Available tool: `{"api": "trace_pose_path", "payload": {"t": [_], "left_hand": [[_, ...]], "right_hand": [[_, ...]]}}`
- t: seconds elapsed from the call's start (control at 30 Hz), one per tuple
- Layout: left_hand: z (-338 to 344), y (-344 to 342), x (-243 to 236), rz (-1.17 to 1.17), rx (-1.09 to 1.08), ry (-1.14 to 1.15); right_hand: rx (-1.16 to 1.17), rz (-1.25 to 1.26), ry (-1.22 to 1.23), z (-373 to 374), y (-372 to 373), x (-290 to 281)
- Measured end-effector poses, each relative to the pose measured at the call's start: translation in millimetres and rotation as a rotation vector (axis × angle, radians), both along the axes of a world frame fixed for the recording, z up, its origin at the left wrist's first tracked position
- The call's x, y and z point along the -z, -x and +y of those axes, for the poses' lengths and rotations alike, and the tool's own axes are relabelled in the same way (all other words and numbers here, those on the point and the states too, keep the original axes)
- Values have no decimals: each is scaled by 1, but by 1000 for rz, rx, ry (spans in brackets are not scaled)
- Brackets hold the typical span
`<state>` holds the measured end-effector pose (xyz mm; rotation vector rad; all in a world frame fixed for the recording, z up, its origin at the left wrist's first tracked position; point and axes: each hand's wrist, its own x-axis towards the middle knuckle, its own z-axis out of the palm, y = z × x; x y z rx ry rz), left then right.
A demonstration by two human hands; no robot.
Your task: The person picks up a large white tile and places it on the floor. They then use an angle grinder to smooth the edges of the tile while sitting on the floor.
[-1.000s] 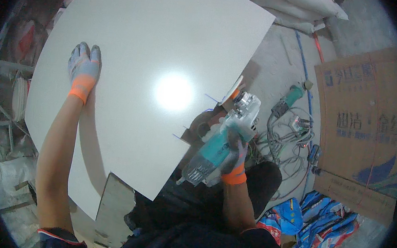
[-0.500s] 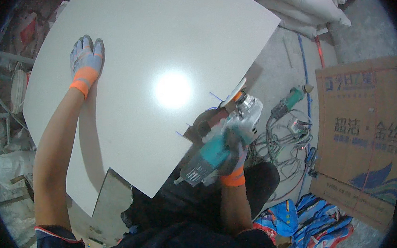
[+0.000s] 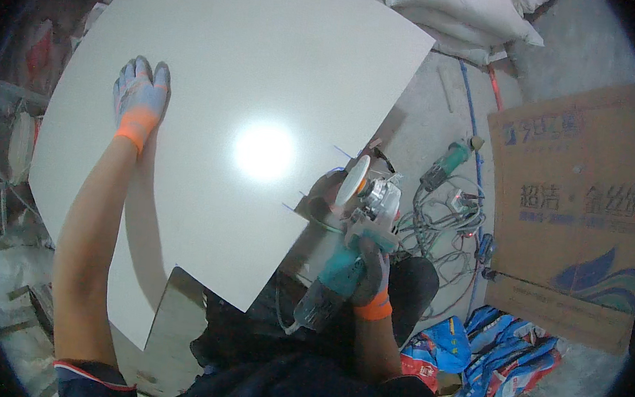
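A large glossy white tile panel (image 3: pixel 209 56) fills the left and middle of the view, with a bright light reflected on it. My left hand (image 3: pixel 141 99), in a grey glove with an orange cuff, lies flat on the panel with its fingers stretched out. My right hand (image 3: pixel 373 274), gloved alike, wraps round the body of a teal angle grinder (image 3: pixel 342 270). The grinder's pale round disc (image 3: pixel 352 182) stands tilted at a notch in the panel's right edge. Short blue pen marks (image 3: pixel 343 152) lie beside that notch. Whether the disc touches the panel I cannot tell.
A second teal power tool (image 3: pixel 445 165) lies on the floor to the right, beside tangled cables (image 3: pixel 442 227). Farther right stands a flattened cardboard box (image 3: pixel 569 173). Crumpled blue and red bags (image 3: pixel 503 355) lie near my right knee. White sacks (image 3: pixel 459 15) are stacked at the far side.
The grinder has dropped slightly and turned, so its disc face shows more and sits lower along the notch. My left hand stays in place on the panel. The whole view has shifted a little.
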<state>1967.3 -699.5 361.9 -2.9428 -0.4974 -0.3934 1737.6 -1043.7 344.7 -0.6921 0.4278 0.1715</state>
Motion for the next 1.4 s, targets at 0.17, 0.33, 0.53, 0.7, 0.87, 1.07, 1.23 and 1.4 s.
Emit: {"api": "trace_pose_path", "payload": {"t": [0.17, 0.33, 0.53, 0.7, 0.87, 1.07, 1.23, 1.4], "left_hand": [[-3, -1, -5, 24, -21, 24], [-5, -2, -3, -14, -39, 21], [1, -5, 3, -15, -23, -43], [2, -6, 5, -51, -2, -64], [4, -7, 6, 39, -3, -115], [10, -8, 18, -45, 15, -221], [0, 4, -4, -13, 19, -299], [-13, 36, -25, -241, 142, 262]], "right_hand": [[-62, 107, -110, 0, 9, -2], [-103, 114, -153, -1, 17, -2], [-57, 113, -23, 6, 17, 1], [-81, 216, 6, 7, 16, -9], [71, 247, -26, 18, 12, -17], [51, 253, -78, 22, 12, -27], [-36, 199, -54, 24, 13, -33], [-17, 191, -11, 26, 13, -37]]}}
